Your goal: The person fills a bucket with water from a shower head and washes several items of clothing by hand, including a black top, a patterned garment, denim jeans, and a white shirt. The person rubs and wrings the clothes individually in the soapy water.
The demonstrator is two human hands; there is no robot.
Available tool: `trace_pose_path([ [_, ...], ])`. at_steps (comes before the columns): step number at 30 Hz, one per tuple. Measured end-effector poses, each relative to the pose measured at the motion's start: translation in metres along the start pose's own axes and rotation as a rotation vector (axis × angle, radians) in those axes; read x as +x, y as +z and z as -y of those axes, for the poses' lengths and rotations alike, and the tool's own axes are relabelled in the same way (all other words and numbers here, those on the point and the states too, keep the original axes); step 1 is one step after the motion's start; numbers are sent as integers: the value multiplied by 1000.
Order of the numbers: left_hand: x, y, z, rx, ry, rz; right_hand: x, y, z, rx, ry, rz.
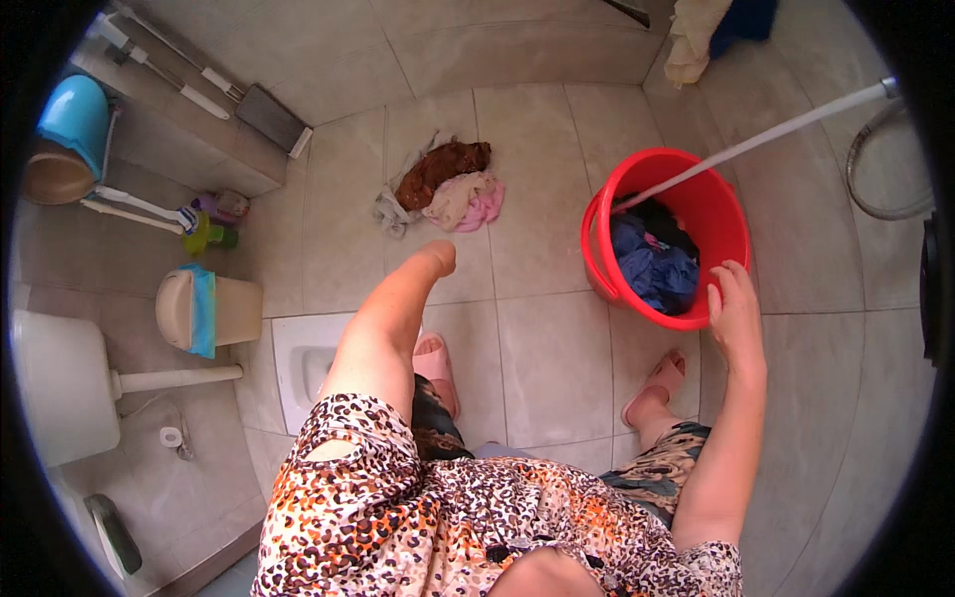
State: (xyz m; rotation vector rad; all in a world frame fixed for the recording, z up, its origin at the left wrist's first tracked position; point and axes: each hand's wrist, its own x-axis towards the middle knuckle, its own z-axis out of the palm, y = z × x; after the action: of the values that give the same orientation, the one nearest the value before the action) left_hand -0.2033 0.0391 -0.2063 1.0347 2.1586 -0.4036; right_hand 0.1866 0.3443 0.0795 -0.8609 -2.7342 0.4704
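My left hand (442, 258) is held over the tiled floor in front of me, its fingers hidden from view. Just beyond it lies a small heap of laundry: a brown cloth (445, 173), a pink and cream piece (470, 201) and a greyish one (390, 213). To the right stands a red plastic bucket (722, 216) with blue and dark clothes (655, 261) inside. My right hand (735, 302) is at the bucket's near right rim, fingers spread; whether it touches the rim is unclear. A long white tube or pole (776, 130) slants down from the wall into the bucket.
On the left are a squat toilet (302, 366), a cistern (67, 388) with its pipe (179, 378), and a lidded bin (239, 302). Brushes (145, 209) and a flat mop (272, 119) lean nearby. A metal hose (858, 168) loops at right.
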Motion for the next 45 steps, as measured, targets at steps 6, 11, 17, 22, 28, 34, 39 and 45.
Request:
trace_pose_path([
  [6, -11, -40, -37, -301, -200, -149, -10, -16, 26, 24, 9, 182],
  [11, 31, -32, -21, -556, -399, -539, -18, -32, 39, 0, 4, 170],
  [17, 66, -5, 12, -1062, -643, -347, -25, -35, 51, 34, 21, 280],
  [22, 79, -7, -12, -438, -213, -368, -29, -34, 50, 12, 7, 251],
  [28, 27, -102, -22, -1506, -257, -302, -35, -27, 37, 117, -38, 194],
  [34, -81, -212, -28, -1651, 233, -231, -39, 3, 29, 247, -163, 119],
  [39, -154, -248, -69, -1591, 622, -291, -46, 38, 9, 295, -236, 58],
  [45, -201, -270, -131, -1294, 441, -546, -34, 82, -11, 290, -230, -41],
])
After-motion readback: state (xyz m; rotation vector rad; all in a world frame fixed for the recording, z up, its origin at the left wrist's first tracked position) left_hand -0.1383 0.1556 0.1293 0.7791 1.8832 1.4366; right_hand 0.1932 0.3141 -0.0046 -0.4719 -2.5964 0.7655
